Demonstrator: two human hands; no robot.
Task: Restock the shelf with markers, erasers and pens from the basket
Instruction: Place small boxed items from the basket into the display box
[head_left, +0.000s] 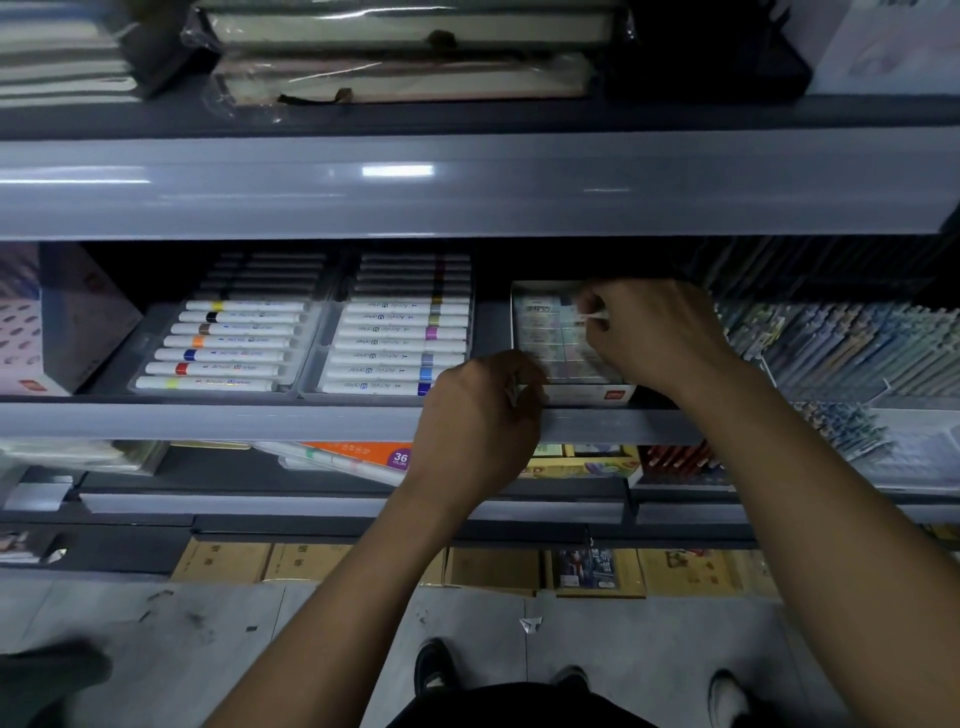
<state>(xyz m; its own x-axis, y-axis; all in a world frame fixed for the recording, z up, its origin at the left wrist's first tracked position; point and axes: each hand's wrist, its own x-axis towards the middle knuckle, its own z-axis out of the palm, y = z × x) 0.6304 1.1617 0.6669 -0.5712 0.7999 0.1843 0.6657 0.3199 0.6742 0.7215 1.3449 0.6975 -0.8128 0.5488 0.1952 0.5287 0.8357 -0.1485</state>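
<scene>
Partly hidden eraser box (550, 332) behind hands.

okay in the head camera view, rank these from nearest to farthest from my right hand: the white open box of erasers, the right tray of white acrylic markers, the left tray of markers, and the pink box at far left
1. White open box of erasers: right under the right hand.
2. Right tray of white acrylic markers: just left of the box.
3. Left tray of markers: farther left.
4. Pink box: at the shelf's far left end.
</scene>
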